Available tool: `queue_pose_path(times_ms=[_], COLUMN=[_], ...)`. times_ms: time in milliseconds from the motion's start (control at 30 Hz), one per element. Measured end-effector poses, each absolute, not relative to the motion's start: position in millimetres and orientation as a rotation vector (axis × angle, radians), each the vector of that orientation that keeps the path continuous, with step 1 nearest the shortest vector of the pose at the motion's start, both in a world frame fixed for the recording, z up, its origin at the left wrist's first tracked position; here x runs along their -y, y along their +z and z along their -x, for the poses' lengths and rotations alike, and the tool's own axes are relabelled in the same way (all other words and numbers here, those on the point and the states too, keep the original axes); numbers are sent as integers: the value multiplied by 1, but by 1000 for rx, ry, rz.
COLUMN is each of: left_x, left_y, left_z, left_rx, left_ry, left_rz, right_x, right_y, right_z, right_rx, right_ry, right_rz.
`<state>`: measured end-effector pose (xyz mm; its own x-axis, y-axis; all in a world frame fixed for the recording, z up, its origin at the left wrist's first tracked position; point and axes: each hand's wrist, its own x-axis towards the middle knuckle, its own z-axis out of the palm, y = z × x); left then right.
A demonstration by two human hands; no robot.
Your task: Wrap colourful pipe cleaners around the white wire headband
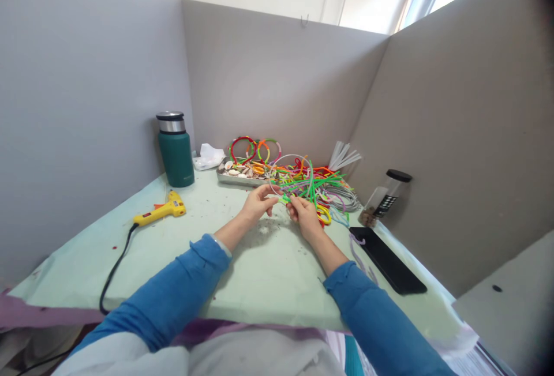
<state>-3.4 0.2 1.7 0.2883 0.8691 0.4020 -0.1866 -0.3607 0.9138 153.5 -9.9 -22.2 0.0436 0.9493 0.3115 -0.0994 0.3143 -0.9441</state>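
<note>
A thin pale hoop [291, 155] stands up between my hands over the middle of the table. At its lower side is a bright green pipe cleaner [284, 199], which seems to be wrapped partly around it. My left hand [259, 203] pinches the hoop's lower left between thumb and fingers. Close beside it, my right hand [303, 214] is closed on the green pipe cleaner at the hoop's bottom. Just behind lies a heap of coloured pipe cleaners [326, 180], many of them green. Fingertip detail is small and partly hidden.
Finished coloured rings [243, 150] rest on a metal tray [242, 180] of shells. At left are a yellow glue gun [162, 210] with a cord, a green bottle [175, 154] and tissues [209, 155]. A black phone [387, 260] and tilted clear jar [385, 197] lie right. Partitions enclose the table.
</note>
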Motion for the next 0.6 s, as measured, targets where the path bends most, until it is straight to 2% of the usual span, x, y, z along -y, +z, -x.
queue_pose_path(times_ms=[300, 600], left_x=[-5, -5], left_y=[-2, 2], left_z=[5, 7], left_rx=[-787, -1050], left_ry=[1233, 1369], left_rz=[-1690, -2071], right_x=[12, 12], right_y=[-23, -22], right_z=[-153, -153], right_rx=[1303, 1314], right_ry=[1038, 1010], right_rz=[899, 894])
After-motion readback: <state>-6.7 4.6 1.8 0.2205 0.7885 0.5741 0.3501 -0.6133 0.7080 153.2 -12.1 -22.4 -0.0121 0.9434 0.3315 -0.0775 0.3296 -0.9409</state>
